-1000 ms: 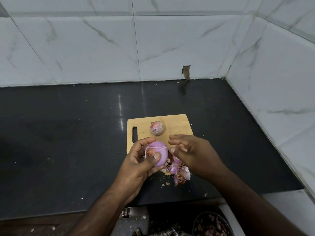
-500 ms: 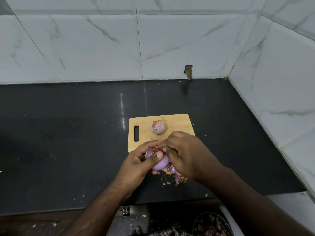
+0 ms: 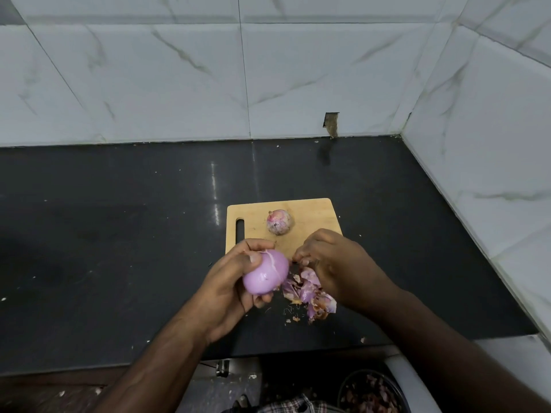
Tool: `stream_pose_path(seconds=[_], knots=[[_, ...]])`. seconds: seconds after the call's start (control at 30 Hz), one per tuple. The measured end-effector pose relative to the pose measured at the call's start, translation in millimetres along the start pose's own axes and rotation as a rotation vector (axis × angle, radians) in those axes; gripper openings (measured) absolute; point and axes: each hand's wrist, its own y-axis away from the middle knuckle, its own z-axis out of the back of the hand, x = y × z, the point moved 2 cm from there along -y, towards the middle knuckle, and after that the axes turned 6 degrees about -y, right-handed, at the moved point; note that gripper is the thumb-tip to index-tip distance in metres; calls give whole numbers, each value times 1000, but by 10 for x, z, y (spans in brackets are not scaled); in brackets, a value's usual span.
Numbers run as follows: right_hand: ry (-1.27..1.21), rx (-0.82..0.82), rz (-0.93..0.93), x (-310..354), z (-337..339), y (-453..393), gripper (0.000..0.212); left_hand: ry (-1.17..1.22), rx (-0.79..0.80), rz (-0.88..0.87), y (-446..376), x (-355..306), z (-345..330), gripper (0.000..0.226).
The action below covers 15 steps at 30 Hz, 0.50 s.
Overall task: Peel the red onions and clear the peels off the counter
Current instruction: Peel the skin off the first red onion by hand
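Observation:
My left hand (image 3: 229, 287) grips a smooth, pale purple peeled onion (image 3: 265, 272) just above the counter's front part. My right hand (image 3: 334, 263) hovers to its right, fingers pinched together over a heap of purple and brown peels (image 3: 310, 293); whether a scrap sits between the fingertips is hard to tell. A second onion (image 3: 279, 222), still in its papery skin, rests on the small wooden cutting board (image 3: 313, 216) behind both hands.
The black counter (image 3: 119, 234) ends at marble-tiled walls behind and to the right. Small peel crumbs (image 3: 293, 318) lie near the heap. Below the counter's front edge stands a dark bowl (image 3: 369, 391) holding peel scraps.
My right hand has pulled away from the onion to the right, over the peel heap. The left hand has turned the onion, so its smooth peeled side shows.

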Motion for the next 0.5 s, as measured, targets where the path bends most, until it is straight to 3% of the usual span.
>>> stream_pose_path(seconds=[0.13, 0.23, 0.37, 0.43, 0.5], knots=[[-54, -12, -141, -223, 113, 88, 21, 190, -24, 63, 10, -58, 45, 49], [3, 97, -222, -290, 149, 129, 27, 269, -65, 134, 4, -37, 71, 52], [-93, -147, -301, -190, 193, 148, 14, 340, -22, 197, -8, -13, 34, 51], [-182, -257, -289, -70, 156, 128, 20, 335, -13, 219, -14, 5, -9, 58], [-296, -250, -179, 96, 53, 89, 30, 300, -22, 220, -16, 21, -63, 66]])
